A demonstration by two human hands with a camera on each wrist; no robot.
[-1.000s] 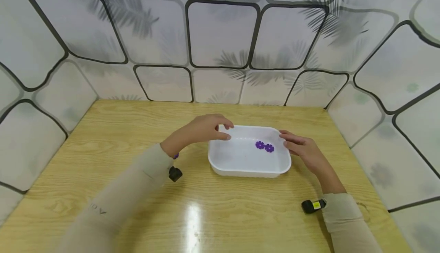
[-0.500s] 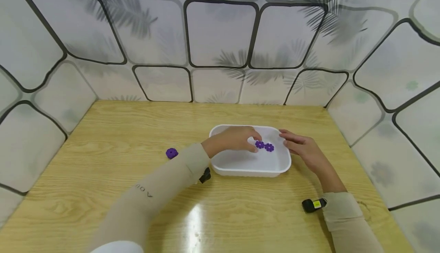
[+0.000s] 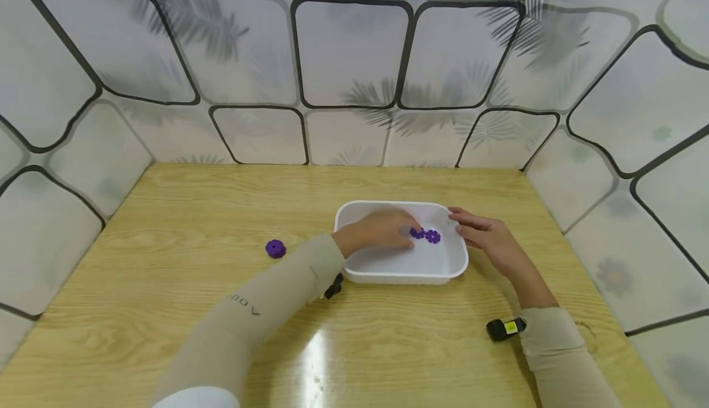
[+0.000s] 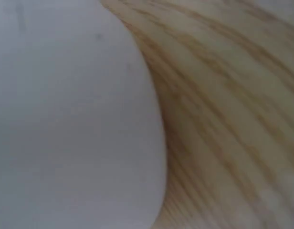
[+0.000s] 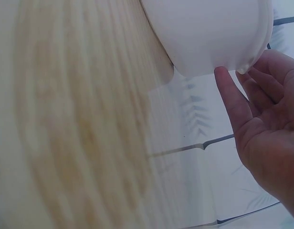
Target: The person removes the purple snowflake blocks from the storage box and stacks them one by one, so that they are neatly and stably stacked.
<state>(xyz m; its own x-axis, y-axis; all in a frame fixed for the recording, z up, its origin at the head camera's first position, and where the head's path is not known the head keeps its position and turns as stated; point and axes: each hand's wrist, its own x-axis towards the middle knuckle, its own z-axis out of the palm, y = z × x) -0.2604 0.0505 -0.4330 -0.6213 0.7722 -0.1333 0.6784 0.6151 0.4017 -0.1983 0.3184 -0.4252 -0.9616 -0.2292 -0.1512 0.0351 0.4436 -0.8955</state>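
A white plastic tray (image 3: 382,277) sits on the table, two purple flower-shaped discs lying side by side at its right. My left hand (image 3: 382,228) is inside it, fingertips at the left disc (image 3: 418,234) and partly covering it. Thumb and fingers stand apart there. The right disc (image 3: 433,236) lies uncovered. My right hand (image 3: 487,239) touches the tray's right end from outside; the right wrist view has the thumb (image 5: 228,93) against the outer wall and the other fingers near the rim. In the left wrist view only tray wall (image 4: 75,119) and wood show, no hand.
A small cluster of purple flower pieces (image 3: 275,248) lies on the wooden table (image 3: 210,211) left of the tray, close to my left forearm. Patterned wall panels (image 3: 354,51) enclose the table at the back and sides.
My left hand has moved right, from above the tray's left rim down to the left disc, uncovering the purple cluster on the table. My right hand has stayed at the tray.
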